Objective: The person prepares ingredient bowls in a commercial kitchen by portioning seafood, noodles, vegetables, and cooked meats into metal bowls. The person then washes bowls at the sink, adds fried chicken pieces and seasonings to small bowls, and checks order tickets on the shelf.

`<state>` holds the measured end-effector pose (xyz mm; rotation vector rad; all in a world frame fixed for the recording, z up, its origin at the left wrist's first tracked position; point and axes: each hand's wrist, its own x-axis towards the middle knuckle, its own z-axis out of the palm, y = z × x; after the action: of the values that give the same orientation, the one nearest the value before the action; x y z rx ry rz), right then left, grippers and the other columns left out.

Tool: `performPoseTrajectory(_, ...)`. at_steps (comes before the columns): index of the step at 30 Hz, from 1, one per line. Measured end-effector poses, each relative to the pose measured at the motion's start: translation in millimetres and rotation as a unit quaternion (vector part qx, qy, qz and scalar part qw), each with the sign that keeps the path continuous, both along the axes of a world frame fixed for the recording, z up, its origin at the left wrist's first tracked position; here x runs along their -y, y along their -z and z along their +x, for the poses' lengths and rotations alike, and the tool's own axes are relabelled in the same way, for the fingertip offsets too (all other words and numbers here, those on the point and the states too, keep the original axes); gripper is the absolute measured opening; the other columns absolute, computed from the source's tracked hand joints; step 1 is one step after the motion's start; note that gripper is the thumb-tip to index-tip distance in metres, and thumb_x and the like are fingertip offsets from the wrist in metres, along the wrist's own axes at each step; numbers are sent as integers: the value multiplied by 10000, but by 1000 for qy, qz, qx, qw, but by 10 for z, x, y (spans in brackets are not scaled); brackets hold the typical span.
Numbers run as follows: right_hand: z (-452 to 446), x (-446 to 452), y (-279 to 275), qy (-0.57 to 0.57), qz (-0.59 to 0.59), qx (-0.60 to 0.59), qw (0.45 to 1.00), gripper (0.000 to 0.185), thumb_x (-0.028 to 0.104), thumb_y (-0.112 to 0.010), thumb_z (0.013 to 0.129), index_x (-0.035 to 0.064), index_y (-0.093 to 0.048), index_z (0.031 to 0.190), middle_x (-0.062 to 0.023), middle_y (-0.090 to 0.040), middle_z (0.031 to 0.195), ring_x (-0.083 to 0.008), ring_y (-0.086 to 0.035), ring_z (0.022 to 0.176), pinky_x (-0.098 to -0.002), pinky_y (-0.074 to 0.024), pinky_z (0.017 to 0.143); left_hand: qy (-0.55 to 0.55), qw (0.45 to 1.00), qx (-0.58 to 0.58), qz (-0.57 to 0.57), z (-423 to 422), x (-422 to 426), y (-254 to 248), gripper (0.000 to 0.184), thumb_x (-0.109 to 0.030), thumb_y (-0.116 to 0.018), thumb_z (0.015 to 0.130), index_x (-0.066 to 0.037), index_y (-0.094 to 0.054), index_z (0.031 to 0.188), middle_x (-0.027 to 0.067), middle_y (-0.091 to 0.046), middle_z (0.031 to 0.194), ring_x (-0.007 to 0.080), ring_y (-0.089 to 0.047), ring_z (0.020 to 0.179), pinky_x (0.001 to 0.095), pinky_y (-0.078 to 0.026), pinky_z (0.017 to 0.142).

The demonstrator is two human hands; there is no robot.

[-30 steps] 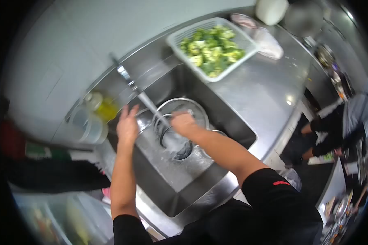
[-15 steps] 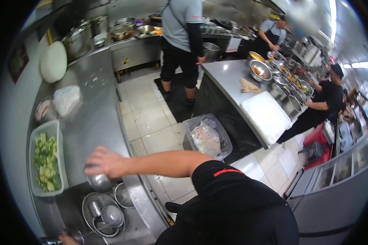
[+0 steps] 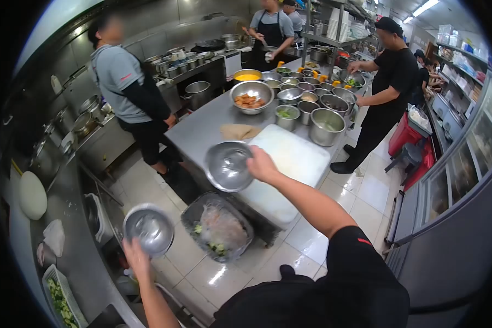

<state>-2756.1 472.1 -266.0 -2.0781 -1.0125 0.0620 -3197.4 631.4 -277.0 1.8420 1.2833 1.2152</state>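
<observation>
In my left hand (image 3: 138, 258) is an empty-looking metal bowl (image 3: 149, 228), gripped by its near rim over the floor beside the left counter. My right hand (image 3: 263, 165) grips the right rim of a second metal bowl (image 3: 228, 167), tilted so that its shiny inside faces me. That bowl hangs over the near edge of the steel table, beside a white cutting board (image 3: 292, 156). A folded tan cloth (image 3: 239, 132) lies just beyond it. Between and below the two bowls stands a waste bin (image 3: 240, 240) with a plastic liner and green scraps.
On the steel table (image 3: 194, 131) are a metal bowl of orange-brown food (image 3: 251, 97) and several metal pots. One person (image 3: 128, 82) stands at the left, another (image 3: 385, 87) at the table's far right. A basket of green vegetables (image 3: 60, 295) sits on the left counter.
My view has turned right, from the sink towards the table. Both hands have come up from the sink area, each now with a metal bowl. The person in grey has turned.
</observation>
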Motion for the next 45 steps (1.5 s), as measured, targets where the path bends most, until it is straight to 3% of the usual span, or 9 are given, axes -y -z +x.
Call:
performPoseTrajectory(2,641,654,169,85,-15,-104,991,410,156,-549,863,-27,-538,1229,-290,-623,1129,-426,-589,1106,-458,-477,946,116,958,93,-244,1016,54,39,491,-210,-505,927,12,-391,1349,104,-594,898,142,-537,604,295,-443,489)
performPoseTrajectory(6,1477,1595,333,111,-6,-322,940,511,200,-595,891,-21,-477,1336,-251,-624,1188,-393,-593,1132,-453,-507,907,225,915,18,-335,2837,78,60,337,-100,-515,910,11,-421,1214,168,-619,917,207,-646,634,292,-506,438)
performPoseTrajectory(10,1703,2092,362,-124,28,-166,978,724,276,-721,840,34,-400,1443,-227,-623,1164,-374,-589,1130,-442,-520,883,260,855,-68,-444,3710,-31,346,424,-148,-620,890,28,-470,1246,183,-655,924,261,-675,723,378,-569,587)
performPoseTrajectory(13,1871,2146,379,-170,-155,11,973,605,363,-805,766,84,-564,1245,-225,-578,1090,-384,-599,1007,-437,-517,850,160,926,-313,136,3860,-875,1115,418,-184,-663,867,43,-537,1195,184,-665,893,305,-670,790,435,-559,729)
performPoseTrajectory(16,2145,1973,507,-179,-137,-3,974,476,401,-828,735,102,-621,1042,-195,-534,1028,-385,-611,886,-442,-507,822,180,948,-261,1,4459,-654,3,448,-239,-687,856,60,-577,1170,215,-679,961,322,-678,877,428,-540,783)
performPoseTrajectory(20,2291,1880,-18,-188,-150,-29,970,496,473,-826,718,88,-608,942,-188,-508,989,-388,-582,898,-434,-489,820,235,960,-127,-84,5436,-1083,-145,458,-281,-687,868,47,-598,1175,148,-671,906,203,-650,625,321,-513,565)
performPoseTrajectory(28,3053,1826,-660,-191,-111,-10,975,486,440,-859,693,90,-596,903,-160,-500,1006,-372,-544,1018,-431,-469,861,144,959,-133,-203,6945,-1724,243,476,-359,-701,855,67,-583,1032,149,-649,703,236,-621,517,369,-500,428)
performPoseTrajectory(35,3721,1660,-684,-226,-77,-9,971,441,360,-890,665,101,-613,891,-137,-530,1021,-338,-560,1013,-403,-474,861,150,938,-239,-200,7047,-1645,179,364,-296,-672,858,56,-624,936,152,-638,641,233,-595,466,377,-485,403)
performPoseTrajectory(45,4268,1301,-634,-271,-53,12,961,496,416,-872,652,66,-631,906,-237,-524,1097,-417,-580,1027,-426,-493,894,114,978,-33,-172,7002,-1317,-232,288,-176,-531,879,75,-624,985,119,-643,691,204,-623,505,327,-495,420)
